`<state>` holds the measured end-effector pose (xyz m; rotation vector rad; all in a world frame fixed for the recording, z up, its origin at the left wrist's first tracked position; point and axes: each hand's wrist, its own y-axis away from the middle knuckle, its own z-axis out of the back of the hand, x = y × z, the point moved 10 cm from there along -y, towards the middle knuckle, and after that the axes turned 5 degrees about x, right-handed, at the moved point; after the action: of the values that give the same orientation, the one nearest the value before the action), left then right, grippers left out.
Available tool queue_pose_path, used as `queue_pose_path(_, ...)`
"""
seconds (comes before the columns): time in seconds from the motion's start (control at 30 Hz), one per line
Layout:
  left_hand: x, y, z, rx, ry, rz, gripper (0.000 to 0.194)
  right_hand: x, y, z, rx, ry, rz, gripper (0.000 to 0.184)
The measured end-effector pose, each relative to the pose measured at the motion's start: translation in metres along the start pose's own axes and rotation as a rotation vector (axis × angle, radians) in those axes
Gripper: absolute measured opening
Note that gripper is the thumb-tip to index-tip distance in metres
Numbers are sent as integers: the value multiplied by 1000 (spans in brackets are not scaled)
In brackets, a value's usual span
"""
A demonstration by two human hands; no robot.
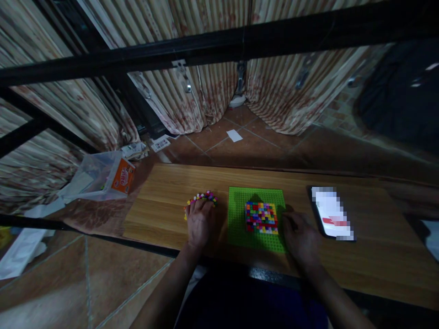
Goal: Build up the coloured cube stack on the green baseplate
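My left hand (199, 224) lies over a small heap of loose, many-coloured toy bricks (206, 195), its fingers stretched out on top of them. The heap shows around the fingertips; what lies under the palm is hidden. Right of it is a bright green baseplate (236, 219), flat on the table. A tight block of small coloured bricks (261, 217) covers the plate's middle. Beside the plate's right edge rests my right hand (302, 235), thumb and fingers curled together. Whatever these fingers may hold is too dark and small to make out.
A phone (332, 213) with a lit screen lies on the wooden table (161, 196), right of my right hand. On the floor to the left stands a clear plastic bin (99, 171) with an orange label. A dark metal bar (206, 50) crosses before the curtains.
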<state>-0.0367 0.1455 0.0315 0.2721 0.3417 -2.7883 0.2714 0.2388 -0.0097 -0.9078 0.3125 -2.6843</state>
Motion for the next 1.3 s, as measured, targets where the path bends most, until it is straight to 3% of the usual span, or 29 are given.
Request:
queue_pose_path(0.4, -2, -6, 0, 80, -74, -17, 18, 2, 0, 1, -8, -8, -1, 30)
queue_pose_path(0.6, -15, -1, 0, 142, -61, -77, 15, 3, -1, -1, 18, -30, -40, 29)
queue_pose_path(1.0, -37, -8, -4, 146, -103, -210, 21, 6, -2, -2, 24, -40, -58, 24)
queue_pose_path(1.3, -39, -9, -17, 154, -152, -282, 22, 5, -3, -3, 28, -60, -67, 23)
